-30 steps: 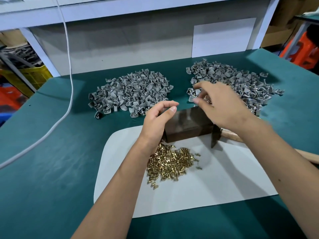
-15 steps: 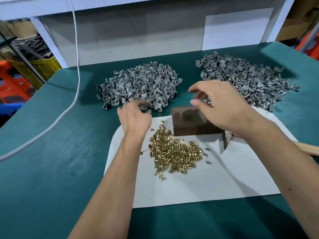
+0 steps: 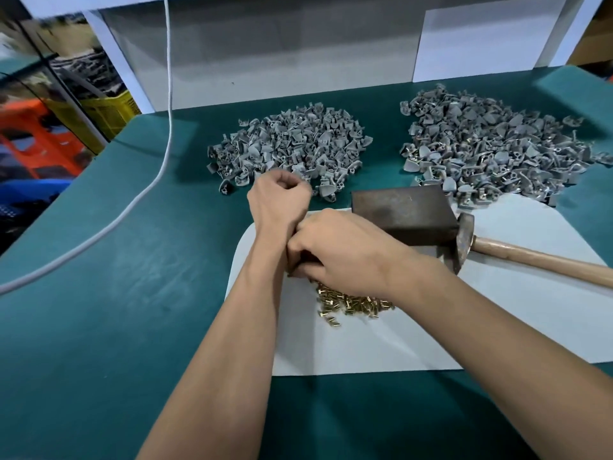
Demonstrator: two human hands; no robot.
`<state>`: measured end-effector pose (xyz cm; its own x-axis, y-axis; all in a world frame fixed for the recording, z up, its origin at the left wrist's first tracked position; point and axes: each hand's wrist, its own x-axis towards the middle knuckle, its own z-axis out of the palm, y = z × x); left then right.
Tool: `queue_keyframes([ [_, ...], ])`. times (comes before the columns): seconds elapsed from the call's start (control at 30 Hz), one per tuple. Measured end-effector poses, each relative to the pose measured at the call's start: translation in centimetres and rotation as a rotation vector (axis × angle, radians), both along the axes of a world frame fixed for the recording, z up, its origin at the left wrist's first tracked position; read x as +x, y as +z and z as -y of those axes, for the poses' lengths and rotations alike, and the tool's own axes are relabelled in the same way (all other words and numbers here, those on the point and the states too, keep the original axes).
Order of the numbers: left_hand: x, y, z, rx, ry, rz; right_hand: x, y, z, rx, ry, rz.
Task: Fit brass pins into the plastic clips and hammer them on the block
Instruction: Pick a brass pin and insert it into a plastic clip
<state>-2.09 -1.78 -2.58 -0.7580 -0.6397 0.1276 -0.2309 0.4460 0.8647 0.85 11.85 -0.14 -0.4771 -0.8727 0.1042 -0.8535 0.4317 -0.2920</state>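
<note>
Your left hand (image 3: 278, 197) curls at the clip pile (image 3: 292, 146), right hand (image 3: 335, 252) curled over brass pins (image 3: 351, 302), grip unclear; pins tiny, slick, so pinch w/ fingertips.

Green-topped workbench (image 3: 99, 327) w/ white backboard (image 3: 282, 54) at far edge; white cable (image 3: 167, 94) hangs at left. Yellow crate (image 3: 109, 111) & orange stool (image 3: 33, 141) far left.

Both bare forearms are extending forward and converging toward the centre. The left hand (image 3: 278, 197) is lying farther out, its fingers curling inward; any contents are hidden. The right hand (image 3: 335, 250) is crossing just behind the left wrist, knuckles upward, fingertips curling downward and touching that wrist.
</note>
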Motion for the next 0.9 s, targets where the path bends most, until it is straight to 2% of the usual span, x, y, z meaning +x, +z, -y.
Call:
queue_keyframes([
  [0.27,0.0,-0.1,1.5,0.428,0.117,-0.153,0.1,-0.5,0.9,0.015,-0.02,0.08],
  [0.37,-0.2,-0.3,1.4,0.488,0.126,-0.21,0.4,-0.1,0.6,0.019,0.015,0.053],
  [0.5,-0.2,-0.8,0.8,0.436,0.053,-0.295,-0.2,1.3,-1.7,-0.188,-0.044,0.072],
  [0.67,-0.2,-0.4,-1.5,0.408,-0.238,-0.473,-2.8,2.0,-7.0,-0.459,-0.281,0.035],
  [0.8,-0.2,-0.4,-3.5,0.291,-0.39,-0.454,-4.1,0.9,-10.1,-0.774,-0.432,0.118],
  [0.9,0.2,-0.5,-5.1,0.24,-0.453,-0.415,-4.3,0.0,-10.6,-0.82,-0.474,0.024],
])
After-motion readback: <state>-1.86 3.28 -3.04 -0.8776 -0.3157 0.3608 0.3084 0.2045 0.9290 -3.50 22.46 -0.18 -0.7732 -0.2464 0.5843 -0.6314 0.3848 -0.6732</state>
